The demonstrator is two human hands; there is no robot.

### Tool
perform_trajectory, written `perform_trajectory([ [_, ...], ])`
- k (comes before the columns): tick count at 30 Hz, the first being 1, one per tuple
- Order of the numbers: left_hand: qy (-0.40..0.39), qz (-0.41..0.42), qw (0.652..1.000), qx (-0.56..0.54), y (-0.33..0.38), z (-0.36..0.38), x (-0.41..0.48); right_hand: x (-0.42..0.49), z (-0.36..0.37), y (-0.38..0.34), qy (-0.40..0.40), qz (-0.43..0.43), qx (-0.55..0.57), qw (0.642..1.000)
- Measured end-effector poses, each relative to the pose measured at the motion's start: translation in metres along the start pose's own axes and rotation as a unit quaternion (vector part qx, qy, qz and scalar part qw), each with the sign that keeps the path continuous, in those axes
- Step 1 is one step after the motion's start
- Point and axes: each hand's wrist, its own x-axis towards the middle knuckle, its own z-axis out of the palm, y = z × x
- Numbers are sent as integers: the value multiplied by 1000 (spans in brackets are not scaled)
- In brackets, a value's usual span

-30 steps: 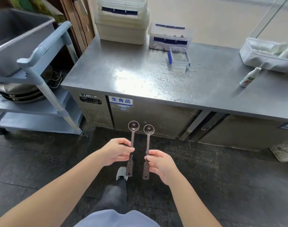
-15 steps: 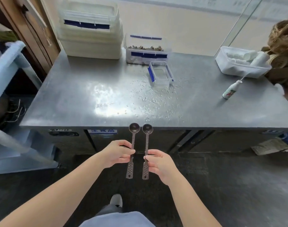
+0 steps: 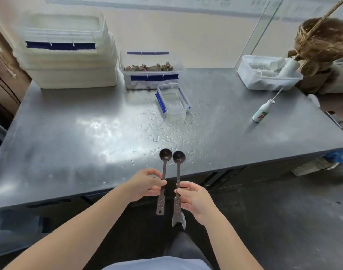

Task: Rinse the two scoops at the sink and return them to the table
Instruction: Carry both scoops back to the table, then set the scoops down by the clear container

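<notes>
The steel table (image 3: 69, 137) now fills most of the frame, its front edge crossing just above my hands, where half a second ago that edge sat higher and the scoop bowls only reached it. The grey cart that showed at the left edge has slid out of view. My left hand (image 3: 145, 185) pinches the left scoop (image 3: 164, 170) at mid-handle between thumb and curled fingers, and my right hand (image 3: 194, 197) grips the right scoop (image 3: 178, 172) the same way, a little lower in the frame; both grips are unchanged. The two scoops stand side by side at lower centre, bowls up the frame and close together but not touching. Both bowls now lie over the near strip of the tabletop, while the perforated handle ends hang back over the dark floor (image 3: 283, 211). I cannot tell whether the bowls touch the steel. Water droplets (image 3: 166, 133) are scattered just above them, around a small clear box with blue clips (image 3: 172, 101). Behind it sits a clear tub of brown bits (image 3: 151, 73), with a stack of white containers (image 3: 69, 61) at upper left. At right, a white bottle (image 3: 261, 114) lies below a white tray of rolls (image 3: 268, 78). My shoe (image 3: 178, 221) shows beneath the right scoop's handle.
</notes>
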Motion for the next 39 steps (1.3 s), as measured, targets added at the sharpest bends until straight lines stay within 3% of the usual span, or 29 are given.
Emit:
perform_trajectory([
  [5,19,5,1000,-12,39,5,53,55,-27,-40,-18,13,36,999],
  [16,76,23,996,-42,158,34,162,190,-86,-183,-91,14,4,996],
  [27,123,-20,990,-73,208,20,230,272,-96,-233,-72,72,2,995],
  [39,252,-31,963,-90,244,-2,302,374,-68,-279,-94,77,-53,991],
])
